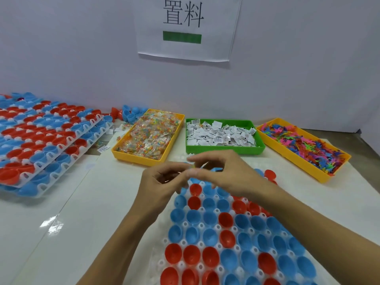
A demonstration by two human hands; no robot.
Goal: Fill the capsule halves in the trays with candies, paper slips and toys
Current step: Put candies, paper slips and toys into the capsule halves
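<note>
Holding both hands together over the far edge of the tray [185, 242], you pinch a small candy packet between left hand [164, 182] and right hand [222, 173], though blur hides the exact grip. Beyond the tray sit three bins: candies [150, 134], slips [222, 133], toys [304, 145], lined up within reach. Left of it, filled trays [47, 136] are stacked aside.

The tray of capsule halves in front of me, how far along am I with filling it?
Barely started. The visible red and blue capsule halves in the front tray look empty. In hand: the left hand and right hand meet over its far edge, pinching something small and blurred. Left: nearly every cup; candies, paper slips and toys bins are full.
</note>
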